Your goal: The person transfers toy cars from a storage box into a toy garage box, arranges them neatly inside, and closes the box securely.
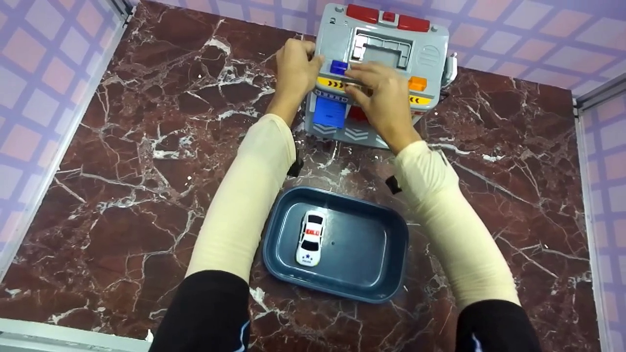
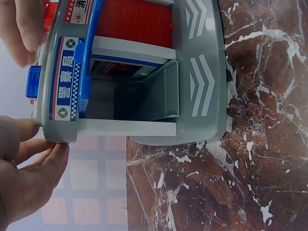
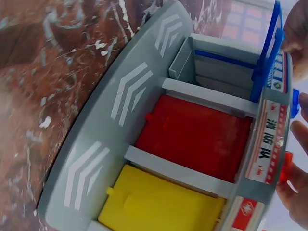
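Note:
A grey toy police and fire station garage (image 1: 333, 44) stands at the back. My left hand (image 1: 296, 68) grips its roof at the left edge, thumb above and fingers below in the left wrist view. My right hand (image 1: 386, 100) hovers over the roof's front, thumb and fingers apart, between a blue button (image 1: 339, 67) and an orange button (image 1: 417, 84). In the right wrist view its fingertips are right at a red button (image 3: 286, 166). The blue door (image 1: 329, 112) is swung up, showing a hollow bay (image 2: 144, 96). The red door (image 3: 192, 137) and yellow door (image 3: 163, 202) are down.
Nearer me on the marbled surface (image 1: 146, 205) sits a dark blue plastic tub (image 1: 352, 293). Inside it, on the left, lies a white toy police car (image 1: 310, 239). Checkered walls (image 1: 54, 54) enclose the back and sides.

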The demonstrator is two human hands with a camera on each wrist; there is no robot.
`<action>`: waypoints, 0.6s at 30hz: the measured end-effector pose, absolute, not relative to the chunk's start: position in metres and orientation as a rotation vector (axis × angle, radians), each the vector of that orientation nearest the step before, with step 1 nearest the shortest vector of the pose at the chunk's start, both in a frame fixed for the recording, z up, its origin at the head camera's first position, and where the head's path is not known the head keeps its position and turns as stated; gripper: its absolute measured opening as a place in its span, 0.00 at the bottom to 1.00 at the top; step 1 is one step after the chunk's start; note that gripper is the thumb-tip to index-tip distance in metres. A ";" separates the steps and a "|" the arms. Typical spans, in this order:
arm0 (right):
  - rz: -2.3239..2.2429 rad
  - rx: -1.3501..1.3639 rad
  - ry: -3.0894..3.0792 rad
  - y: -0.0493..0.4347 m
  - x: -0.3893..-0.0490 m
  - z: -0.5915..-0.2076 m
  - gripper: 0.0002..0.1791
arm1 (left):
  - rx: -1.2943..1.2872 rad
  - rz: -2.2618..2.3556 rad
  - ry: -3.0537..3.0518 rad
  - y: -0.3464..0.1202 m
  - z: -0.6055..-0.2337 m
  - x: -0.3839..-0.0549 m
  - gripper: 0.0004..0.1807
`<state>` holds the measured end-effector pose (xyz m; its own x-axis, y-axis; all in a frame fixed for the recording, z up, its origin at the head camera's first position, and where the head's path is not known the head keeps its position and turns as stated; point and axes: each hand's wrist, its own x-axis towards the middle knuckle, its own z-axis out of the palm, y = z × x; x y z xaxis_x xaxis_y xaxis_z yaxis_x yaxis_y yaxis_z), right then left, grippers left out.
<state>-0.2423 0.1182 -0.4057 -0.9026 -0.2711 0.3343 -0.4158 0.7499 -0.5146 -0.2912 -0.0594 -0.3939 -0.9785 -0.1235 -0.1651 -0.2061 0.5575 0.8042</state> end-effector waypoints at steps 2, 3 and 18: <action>0.880 0.601 -2.654 0.120 -0.234 -0.406 0.15 | -0.276 1.406 2.706 -0.058 -0.395 -0.291 0.10; 0.889 0.634 -2.623 0.121 -0.229 -0.406 0.15 | -0.265 1.396 2.723 -0.058 -0.396 -0.291 0.10; 1.230 0.924 -2.648 0.117 -0.154 -0.413 0.13 | -0.234 1.423 2.733 -0.058 -0.397 -0.289 0.09</action>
